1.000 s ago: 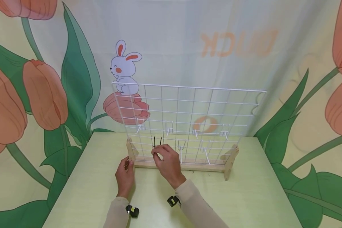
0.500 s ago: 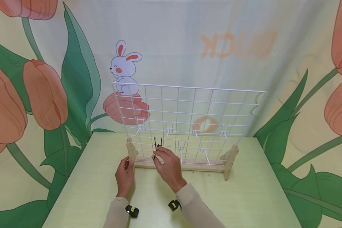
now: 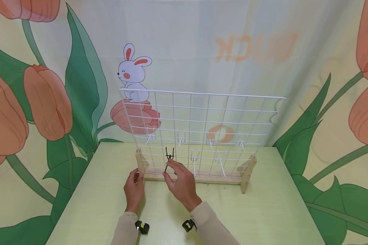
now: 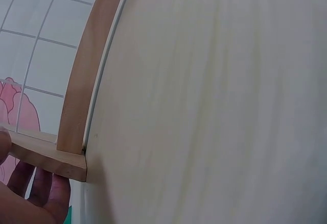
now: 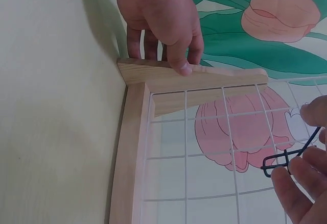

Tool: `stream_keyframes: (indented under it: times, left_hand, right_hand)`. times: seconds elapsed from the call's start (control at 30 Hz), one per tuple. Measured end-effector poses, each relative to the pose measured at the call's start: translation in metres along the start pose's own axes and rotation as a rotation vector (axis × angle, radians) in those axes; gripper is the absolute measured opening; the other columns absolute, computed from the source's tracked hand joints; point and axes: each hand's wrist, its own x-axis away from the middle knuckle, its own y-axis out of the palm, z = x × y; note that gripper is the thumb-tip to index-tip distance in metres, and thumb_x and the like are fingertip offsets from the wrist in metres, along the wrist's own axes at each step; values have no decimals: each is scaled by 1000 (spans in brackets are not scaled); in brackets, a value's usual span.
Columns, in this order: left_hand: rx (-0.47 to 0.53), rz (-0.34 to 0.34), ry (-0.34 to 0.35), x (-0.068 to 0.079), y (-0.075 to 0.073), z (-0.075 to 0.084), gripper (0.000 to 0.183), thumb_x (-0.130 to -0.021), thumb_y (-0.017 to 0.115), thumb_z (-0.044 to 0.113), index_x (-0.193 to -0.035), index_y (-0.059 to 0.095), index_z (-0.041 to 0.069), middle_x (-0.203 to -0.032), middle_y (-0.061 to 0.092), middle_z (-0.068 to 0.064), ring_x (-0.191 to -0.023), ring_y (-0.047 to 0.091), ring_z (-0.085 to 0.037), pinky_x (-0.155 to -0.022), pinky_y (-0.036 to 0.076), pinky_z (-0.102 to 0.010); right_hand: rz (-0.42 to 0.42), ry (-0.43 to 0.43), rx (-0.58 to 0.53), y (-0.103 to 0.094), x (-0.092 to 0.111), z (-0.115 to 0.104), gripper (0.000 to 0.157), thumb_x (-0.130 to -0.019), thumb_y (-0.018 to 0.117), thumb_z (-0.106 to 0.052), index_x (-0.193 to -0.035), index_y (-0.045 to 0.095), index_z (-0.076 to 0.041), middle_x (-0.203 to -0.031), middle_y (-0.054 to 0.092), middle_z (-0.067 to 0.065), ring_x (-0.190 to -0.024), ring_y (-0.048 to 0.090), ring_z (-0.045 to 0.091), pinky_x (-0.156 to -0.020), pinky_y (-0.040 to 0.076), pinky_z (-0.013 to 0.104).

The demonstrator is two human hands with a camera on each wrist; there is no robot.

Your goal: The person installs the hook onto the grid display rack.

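A black wire hook (image 3: pixel 170 156) stands at the lower left part of a white wire grid (image 3: pixel 191 109), its prongs pointing up. My right hand (image 3: pixel 184 185) holds the hook's slanting arm between thumb and fingers; in the right wrist view the black hook (image 5: pixel 276 164) shows against the grid wires. Whether its prongs are hooked over a wire I cannot tell. With thumb on one side and fingers on the other, my left hand (image 3: pixel 134 190) grips the wooden end piece (image 4: pixel 51 160) at the grid's left.
Several white hooks (image 3: pixel 181 140) hang on the grid in two rows. A wooden base bar (image 3: pixel 214 178) and a right end piece (image 3: pixel 248 173) support it on the pale table (image 3: pixel 89 204). Behind hangs a printed curtain (image 3: pixel 184 44) with tulips and a rabbit.
My right hand has slid down and slightly right along the black hook, so its crosspiece and arm now show. The left hand has stayed on the end piece.
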Motion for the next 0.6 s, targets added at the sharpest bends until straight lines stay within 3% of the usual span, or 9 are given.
stream_keyframes:
  times: [0.23,0.33,0.47,0.6]
  left_hand:
    - [-9,-35,7,2,-2,4,38,-111,57,25,-145,58,9,-136,67,-22,-126,65,-41,-106,53,-59]
    - [-30,-70,0,2,-4,7,41,-111,57,26,-147,56,8,-138,66,-22,-129,65,-41,-107,53,-58]
    - [-65,-136,-11,6,-10,13,50,-109,60,27,-153,49,7,-144,62,-22,-136,61,-42,-110,50,-60]
    - [-145,-183,43,14,-17,20,64,-105,65,26,-158,39,3,-149,55,-25,-138,56,-44,-111,45,-64]
  right_hand:
    - [-179,138,0,-16,12,-5,57,-95,77,-38,-144,64,-13,-147,67,4,-133,66,23,-103,58,45]
    - [-247,163,10,-25,18,-6,62,-95,74,-45,-147,62,-15,-154,61,4,-139,61,24,-105,57,49]
    - [-322,135,57,-39,29,-5,65,-95,71,-55,-148,62,-19,-158,57,4,-144,56,25,-100,58,51]
    - [-355,77,141,-54,44,-1,70,-92,72,-62,-147,63,-20,-159,56,4,-145,55,26,-98,60,48]
